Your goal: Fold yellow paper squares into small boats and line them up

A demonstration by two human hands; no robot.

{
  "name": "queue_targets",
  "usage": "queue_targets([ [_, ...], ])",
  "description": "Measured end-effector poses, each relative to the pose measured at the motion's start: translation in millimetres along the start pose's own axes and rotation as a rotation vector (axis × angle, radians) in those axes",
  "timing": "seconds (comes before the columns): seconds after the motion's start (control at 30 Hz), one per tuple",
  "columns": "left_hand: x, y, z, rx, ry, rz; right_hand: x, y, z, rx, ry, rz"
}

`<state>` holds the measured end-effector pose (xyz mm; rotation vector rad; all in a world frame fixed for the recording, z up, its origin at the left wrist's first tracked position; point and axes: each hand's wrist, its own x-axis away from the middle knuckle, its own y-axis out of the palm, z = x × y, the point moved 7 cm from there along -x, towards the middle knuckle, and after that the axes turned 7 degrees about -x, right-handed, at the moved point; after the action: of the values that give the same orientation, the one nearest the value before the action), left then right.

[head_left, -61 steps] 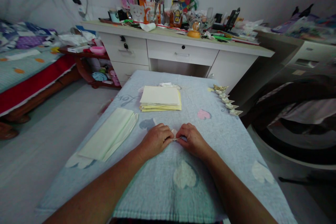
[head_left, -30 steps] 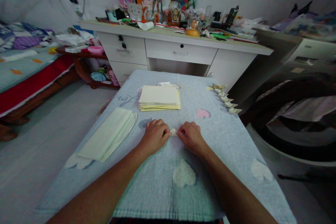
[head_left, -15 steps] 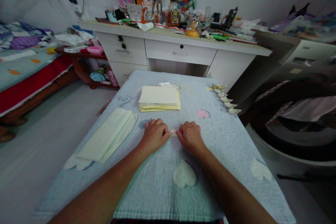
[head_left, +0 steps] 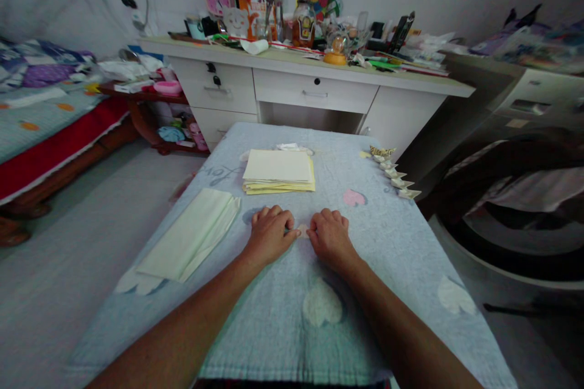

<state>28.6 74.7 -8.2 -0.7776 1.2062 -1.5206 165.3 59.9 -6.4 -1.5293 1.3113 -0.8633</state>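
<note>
My left hand point(head_left: 272, 232) rests on the cloth-covered table, its fingers curled down and its thumb pointing right, slightly apart from the forefinger. Just across from it, my right hand point(head_left: 331, 233) lies with fingers bent under and thumb toward the left. A small pale pinkish patch point(head_left: 303, 231) shows between the two thumbs; whether it is paper or cloth print I cannot tell. What the curled fingers hold, if anything, is hidden. Beyond the hands sits a stack of cream and yellow paper point(head_left: 279, 165). Left of my left hand lies a folded pale green sheet point(head_left: 189, 234).
Several small folded paper boats point(head_left: 399, 183) stand in a row near the table's right edge. A cluttered white desk point(head_left: 314, 82) stands behind the table. On the right is a front-loading washing machine point(head_left: 529, 103); a bed point(head_left: 55, 115) is at left.
My left thumb has moved a little away from its forefinger. The patch between the thumbs looks pinker and less white. The view has shifted very slightly; the papers stay where they were.
</note>
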Motion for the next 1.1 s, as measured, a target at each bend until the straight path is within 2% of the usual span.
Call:
queue_targets([
  [0.17, 0, 0.8, 0, -0.012, -0.006, -0.013, 0, 0, -4, -0.087, -0.024, 0.027],
  [0.33, 1, 0.5, -1, -0.008, 0.003, -0.011, 1, 0, -5, -0.079, -0.008, 0.058],
  [0.63, 0, -1.2, -3, 0.038, 0.011, -0.1, 2, 0, -6, -0.06, -0.008, 0.069],
  [0.87, 0, 0.2, -2, 0.024, 0.015, -0.073, 3, 2, -7, -0.047, -0.006, 0.069],
  [1.1, -2, -0.5, -6, 0.082, 0.0, -0.2, 4, -1, -11, -0.012, 0.0, 0.071],
])
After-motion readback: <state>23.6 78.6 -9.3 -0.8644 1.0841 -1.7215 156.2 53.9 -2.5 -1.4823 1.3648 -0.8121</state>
